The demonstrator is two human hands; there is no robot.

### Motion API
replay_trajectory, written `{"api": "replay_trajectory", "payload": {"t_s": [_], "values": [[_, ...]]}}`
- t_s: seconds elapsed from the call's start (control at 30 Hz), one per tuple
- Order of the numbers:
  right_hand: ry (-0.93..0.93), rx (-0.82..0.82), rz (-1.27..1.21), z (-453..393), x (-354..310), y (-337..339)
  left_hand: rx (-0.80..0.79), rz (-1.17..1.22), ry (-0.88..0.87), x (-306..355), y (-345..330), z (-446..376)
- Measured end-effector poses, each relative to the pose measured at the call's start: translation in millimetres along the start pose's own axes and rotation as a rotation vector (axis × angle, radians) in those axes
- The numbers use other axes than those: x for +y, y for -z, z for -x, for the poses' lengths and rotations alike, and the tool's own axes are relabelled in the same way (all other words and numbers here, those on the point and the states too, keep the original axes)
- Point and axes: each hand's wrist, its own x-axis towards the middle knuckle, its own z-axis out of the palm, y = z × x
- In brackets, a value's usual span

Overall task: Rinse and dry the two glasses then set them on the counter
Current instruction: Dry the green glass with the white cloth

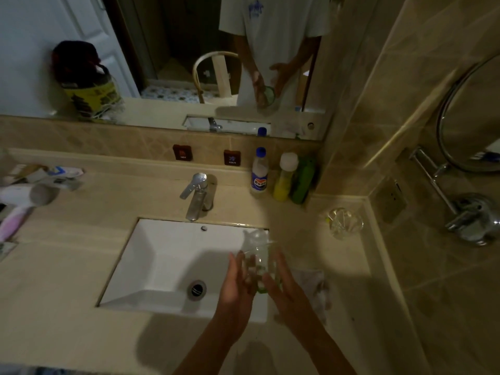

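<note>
right, head view, and it's the only one we've got: both hands are up over the right edge of the sink point(151, 255), with a clear glass point(257, 255) caught between them. left hand point(238, 285) has its fingers fairly straight against the glass's side, right hand point(281, 285) likewise flat along the other side, so the grip is two open palms pressing it from both sides, not a wrapped fist. something green shows at the glass's lower end, hard to say what. the tap point(196, 196) shows no stream that i can make out, so whether this glass is rinsed i can't tell. the second glass point(345, 223) stands upright on the worktop point(81, 266) well off to the right, near the corner wall. a pale cloth point(313, 282) lies on the worktop just beside the right hand, untouched. my read: one glass parked, possibly finished; the held one looks mid-process, with drying and setting down left to do
</note>
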Motion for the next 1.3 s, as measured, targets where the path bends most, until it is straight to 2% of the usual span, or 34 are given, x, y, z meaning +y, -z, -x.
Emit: {"api": "replay_trajectory", "payload": {"t_s": [0.07, 0.17, 0.33, 0.47, 0.53, 0.67, 0.77, 0.93, 1.07, 1.17, 1.3], "values": [[0.011, -0.004, -0.003, -5, 0, 7, -0.009, -0.018, -0.03, -4, 1, 5], [0.023, 0.033, -0.071, -14, 5, 15, -0.104, -0.061, -0.073, -10, 4, 10], [-0.039, 0.135, -0.312, -21, 22, 25, -0.196, -0.089, -0.065, -18, 2, 23], [-0.118, 0.184, -0.405, -26, 35, 27, -0.131, -0.112, -0.043, -14, 13, 15], [-0.161, 0.222, -0.408, -28, 46, 32, -0.023, -0.28, -0.091, -20, 28, -1], [-0.198, 0.231, -0.334, -29, 59, 43, 0.142, -0.779, -0.227, -43, 73, -40], [-0.208, 0.223, -0.218, -40, 71, 54, 0.15, -1.241, -0.35, -65, 113, -67], [-0.258, 0.302, -0.109, -58, 100, 67, 0.155, -1.86, -0.393, -93, 172, -89], [-0.265, 0.367, -0.121, -80, 107, 71, 0.128, -2.045, -0.531, -91, 168, -89], [-0.262, 0.405, -0.069, -100, 104, 77, 0.196, -1.992, -0.475, -88, 159, -90], [-0.152, 0.477, 0.069, -130, 102, 82, 0.127, -2.067, -0.421, -99, 175, -94]]}}
